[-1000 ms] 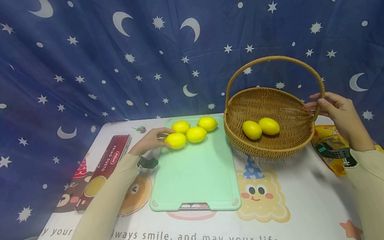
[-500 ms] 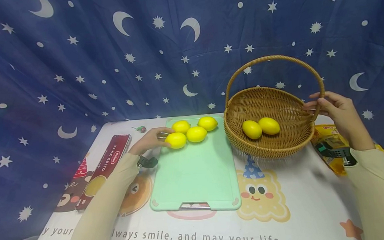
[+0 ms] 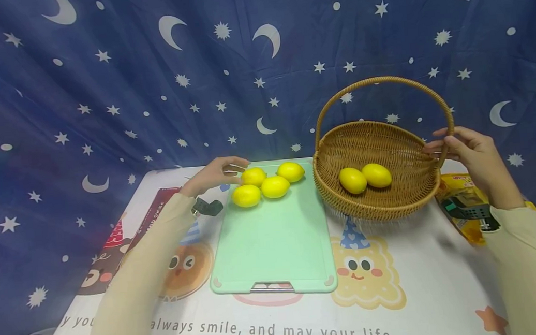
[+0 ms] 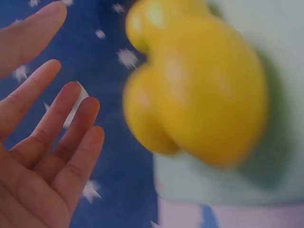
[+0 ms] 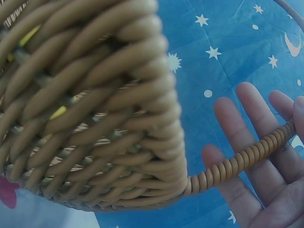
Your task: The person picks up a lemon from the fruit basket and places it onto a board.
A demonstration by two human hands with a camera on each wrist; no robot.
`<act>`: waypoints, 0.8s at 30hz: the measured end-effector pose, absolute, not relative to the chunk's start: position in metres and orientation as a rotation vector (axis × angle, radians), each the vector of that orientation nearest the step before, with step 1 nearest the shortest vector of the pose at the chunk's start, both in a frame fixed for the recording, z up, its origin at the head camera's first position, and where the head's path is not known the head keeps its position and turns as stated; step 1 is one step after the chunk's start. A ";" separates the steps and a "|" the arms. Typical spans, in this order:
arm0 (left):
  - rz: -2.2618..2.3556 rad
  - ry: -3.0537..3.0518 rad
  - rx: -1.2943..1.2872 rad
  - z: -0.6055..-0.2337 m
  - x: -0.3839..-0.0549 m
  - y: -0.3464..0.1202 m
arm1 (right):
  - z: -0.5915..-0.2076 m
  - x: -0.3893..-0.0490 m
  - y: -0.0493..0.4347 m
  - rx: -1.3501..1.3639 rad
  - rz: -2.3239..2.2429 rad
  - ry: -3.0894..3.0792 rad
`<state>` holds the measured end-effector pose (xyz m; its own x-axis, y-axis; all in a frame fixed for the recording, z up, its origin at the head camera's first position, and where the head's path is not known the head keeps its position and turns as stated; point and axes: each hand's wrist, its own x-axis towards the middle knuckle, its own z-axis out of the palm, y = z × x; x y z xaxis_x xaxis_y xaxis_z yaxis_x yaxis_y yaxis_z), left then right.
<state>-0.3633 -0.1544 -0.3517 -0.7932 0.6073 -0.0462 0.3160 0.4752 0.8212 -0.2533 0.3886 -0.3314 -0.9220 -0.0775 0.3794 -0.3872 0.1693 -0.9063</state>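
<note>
Several yellow lemons sit in a cluster on the far part of a pale green cutting board. My left hand is beside the back-left lemon, its fingers spread and nothing between them. The front-left lemon lies just nearer to me. In the left wrist view my fingers are apart from the lemons. On the right, two more lemons lie in a wicker basket. My right hand holds the basket's arched handle near its right end, between thumb and fingers.
A yellow packet lies right of the basket under my right wrist. A dark red box is partly covered by my left sleeve. A blue curtain with moons and stars hangs behind the table.
My left hand has come off the front-left lemon and moved back to the back-left one. The lemons stay put, and my right hand keeps its place on the basket handle.
</note>
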 end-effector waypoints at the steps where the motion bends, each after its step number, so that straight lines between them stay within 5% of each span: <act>1: 1.222 2.389 0.806 -0.346 -0.364 -0.148 | -0.331 -0.253 0.389 0.451 1.826 -2.200; 24: 0.878 2.116 1.252 -0.273 -0.362 0.043 | -0.332 -0.257 0.390 0.433 1.780 -2.224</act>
